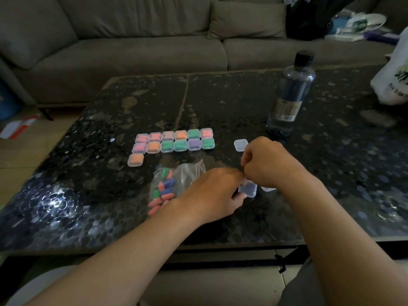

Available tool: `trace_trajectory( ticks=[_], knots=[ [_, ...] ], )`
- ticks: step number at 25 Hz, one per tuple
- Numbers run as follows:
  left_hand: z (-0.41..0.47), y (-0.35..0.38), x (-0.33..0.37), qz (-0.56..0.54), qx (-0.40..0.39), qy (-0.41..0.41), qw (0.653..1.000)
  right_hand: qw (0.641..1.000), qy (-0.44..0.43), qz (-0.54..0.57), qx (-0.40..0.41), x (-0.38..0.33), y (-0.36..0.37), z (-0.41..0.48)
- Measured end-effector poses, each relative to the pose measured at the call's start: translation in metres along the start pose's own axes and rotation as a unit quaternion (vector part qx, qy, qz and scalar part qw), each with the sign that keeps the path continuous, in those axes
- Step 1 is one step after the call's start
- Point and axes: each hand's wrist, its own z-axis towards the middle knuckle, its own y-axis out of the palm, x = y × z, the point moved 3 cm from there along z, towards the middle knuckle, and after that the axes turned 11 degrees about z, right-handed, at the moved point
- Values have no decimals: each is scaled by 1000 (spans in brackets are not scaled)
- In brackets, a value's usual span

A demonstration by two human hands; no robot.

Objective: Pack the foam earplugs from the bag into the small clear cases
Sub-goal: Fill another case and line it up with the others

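On the glossy pebbled table [220, 102], left hand [212, 192] fingers pinch a square clear case [249, 189]; right hand [268, 164] fingers curled, grip unclear.

Below the clear water bottle with the black cap [289, 93], on its near side: small clear plastic case [249, 189], pinched in my left hand [212, 191]. My fingers cover part of it, so its contents are not discernible.

My right hand [265, 164] is curled above the case, fingertips tucked out of sight. Whether they grip anything: cannot tell.

Second clear case [268, 189], also below the bottle: mostly under my right wrist.

Clear zip bag of coloured foam earplugs [176, 180], near-left of the bottle: one corner is beneath my left hand.

Bottle label [287, 109]: print too small to read.

White plastic bag [393, 80], right of the bottle: cut by the frame edge.
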Motion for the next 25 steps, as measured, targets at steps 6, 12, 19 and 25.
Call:
trace_trajectory(
  ticks=[6, 12, 19, 25],
  knots=[
    [-6, -26, -19, -70, 127, -53, 988, 993, -16, 113, -16, -6, 0, 1],
    [-15, -40, -43, -74, 218, -42, 972, 933, -11, 343, -109, -16, 12, -9],
    [-21, -53, -56, -286, 199, -147, 926, 886, -10, 448, -116, -21, 23, -3],
    [-29, -54, -73, -325, 142, -192, 915, 863, -55, 487, -120, -29, 35, 2]
  ],
)
